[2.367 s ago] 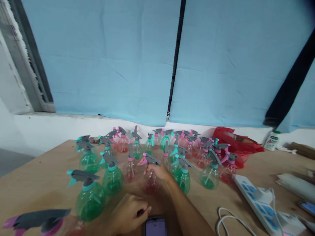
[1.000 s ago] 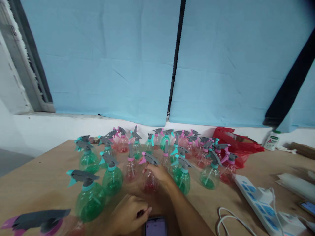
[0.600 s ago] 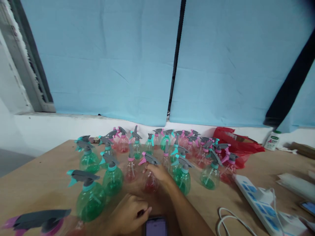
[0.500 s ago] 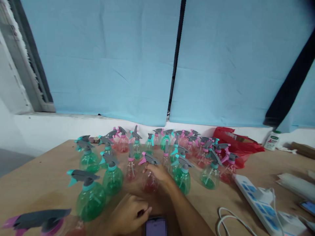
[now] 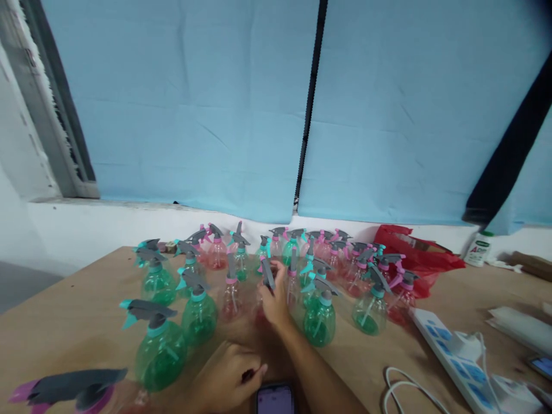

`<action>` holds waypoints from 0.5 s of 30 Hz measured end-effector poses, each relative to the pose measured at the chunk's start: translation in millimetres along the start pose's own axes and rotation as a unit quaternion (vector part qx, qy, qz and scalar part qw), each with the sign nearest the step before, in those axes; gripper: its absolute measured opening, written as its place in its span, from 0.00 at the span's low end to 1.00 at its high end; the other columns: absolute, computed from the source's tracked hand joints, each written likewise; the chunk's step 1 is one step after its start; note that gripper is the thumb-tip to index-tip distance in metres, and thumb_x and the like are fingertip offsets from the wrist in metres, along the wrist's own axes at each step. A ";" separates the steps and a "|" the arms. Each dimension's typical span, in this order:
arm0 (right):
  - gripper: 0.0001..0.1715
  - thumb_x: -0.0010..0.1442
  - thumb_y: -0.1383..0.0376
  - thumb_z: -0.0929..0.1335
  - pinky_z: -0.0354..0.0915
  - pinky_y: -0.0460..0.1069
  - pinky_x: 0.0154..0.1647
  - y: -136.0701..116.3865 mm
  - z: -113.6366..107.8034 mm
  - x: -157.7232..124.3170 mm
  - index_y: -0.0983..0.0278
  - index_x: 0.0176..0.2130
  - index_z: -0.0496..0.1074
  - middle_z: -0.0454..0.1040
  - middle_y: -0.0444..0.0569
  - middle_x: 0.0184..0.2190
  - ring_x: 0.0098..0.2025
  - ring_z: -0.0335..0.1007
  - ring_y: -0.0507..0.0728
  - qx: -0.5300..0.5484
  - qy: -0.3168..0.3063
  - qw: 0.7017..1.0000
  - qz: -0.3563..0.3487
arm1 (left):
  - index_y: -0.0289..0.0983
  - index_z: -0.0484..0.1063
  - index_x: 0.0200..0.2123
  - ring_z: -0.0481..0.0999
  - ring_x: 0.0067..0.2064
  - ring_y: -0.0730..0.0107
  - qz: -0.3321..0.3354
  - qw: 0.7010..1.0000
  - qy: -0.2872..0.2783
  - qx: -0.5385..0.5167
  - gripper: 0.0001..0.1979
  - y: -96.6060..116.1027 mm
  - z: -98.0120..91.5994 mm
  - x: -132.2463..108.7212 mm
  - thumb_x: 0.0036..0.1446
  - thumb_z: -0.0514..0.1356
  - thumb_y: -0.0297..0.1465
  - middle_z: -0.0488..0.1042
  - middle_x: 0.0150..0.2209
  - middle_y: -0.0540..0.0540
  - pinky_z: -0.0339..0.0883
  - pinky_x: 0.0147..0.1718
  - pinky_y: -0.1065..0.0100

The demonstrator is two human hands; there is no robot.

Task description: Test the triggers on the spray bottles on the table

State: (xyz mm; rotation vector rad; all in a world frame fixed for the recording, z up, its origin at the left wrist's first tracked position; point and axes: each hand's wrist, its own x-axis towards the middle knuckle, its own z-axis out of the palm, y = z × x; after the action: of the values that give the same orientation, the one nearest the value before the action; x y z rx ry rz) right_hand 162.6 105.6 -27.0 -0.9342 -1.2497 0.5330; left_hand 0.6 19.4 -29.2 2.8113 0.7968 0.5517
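The right hand (image 5: 275, 300) is at the centre of the frame, inside a cluster of spray bottles standing on the brown wooden counter (image 5: 77, 322). Its fingers (image 5: 276, 275) are closed around the grey trigger head of a pink translucent plastic spray bottle (image 5: 268, 273). The bottle stands at the centre of the cluster, and its body is largely hidden behind the palm.

The left hand (image 5: 228, 376) lies at the lower centre of the frame, low over the counter. Its fingers are curled inward; whether they enclose anything cannot be determined. A dark smartphone with a lit screen (image 5: 275, 398) lies just right of this hand, at the bottom edge.

A green translucent plastic spray bottle with a teal collar (image 5: 319, 319) stands just right of the right hand. Two similar green bottles (image 5: 199, 315) (image 5: 160, 356) stand to its left. A white plastic power strip (image 5: 448, 351) lies at the lower right. A crumpled red plastic bag (image 5: 416, 257) lies behind the cluster, at the right.
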 end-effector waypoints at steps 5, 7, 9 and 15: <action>0.38 0.55 0.71 0.65 0.66 0.57 0.59 12.4 13.7 5.5 0.63 0.64 0.54 0.71 0.57 0.54 0.54 0.72 0.61 -0.035 -0.037 0.999 -0.016 | 0.37 0.59 0.24 0.63 0.22 0.75 0.014 1.000 0.000 -0.004 0.20 -3.0 3.4 -0.3 0.71 0.52 0.32 0.65 0.20 0.53 0.44 0.25 0.65; 0.40 0.57 0.71 0.65 0.62 0.59 0.65 17.4 17.3 7.5 0.65 0.66 0.51 0.69 0.61 0.58 0.60 0.69 0.62 -0.046 -0.047 0.997 -0.038 | 0.37 0.58 0.23 0.63 0.22 0.75 0.016 1.000 0.007 -0.004 0.20 -3.7 4.3 0.2 0.71 0.52 0.32 0.65 0.20 0.53 0.44 0.24 0.65; 0.43 0.56 0.71 0.66 0.60 0.60 0.67 18.7 17.7 6.9 0.65 0.67 0.49 0.68 0.62 0.59 0.63 0.66 0.63 -0.060 -0.047 0.995 -0.057 | 0.37 0.58 0.23 0.63 0.22 0.75 0.016 1.000 0.009 -0.005 0.21 -3.6 3.9 1.2 0.71 0.53 0.32 0.64 0.20 0.53 0.44 0.24 0.65; 0.36 0.50 0.73 0.65 0.54 0.64 0.71 -15.0 -0.8 5.9 0.62 0.59 0.60 0.62 0.59 0.60 0.68 0.58 0.65 -0.124 0.027 0.983 -0.135 | 0.38 0.60 0.23 0.63 0.22 0.74 0.027 1.000 0.005 -0.007 0.20 -2.3 2.5 1.7 0.71 0.53 0.32 0.64 0.20 0.53 0.45 0.24 0.64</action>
State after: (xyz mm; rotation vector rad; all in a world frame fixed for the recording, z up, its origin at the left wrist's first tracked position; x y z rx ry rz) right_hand 162.8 101.8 -11.3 -0.9591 -1.3885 0.1374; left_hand 1.8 22.1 -31.5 2.8263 0.7171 0.5773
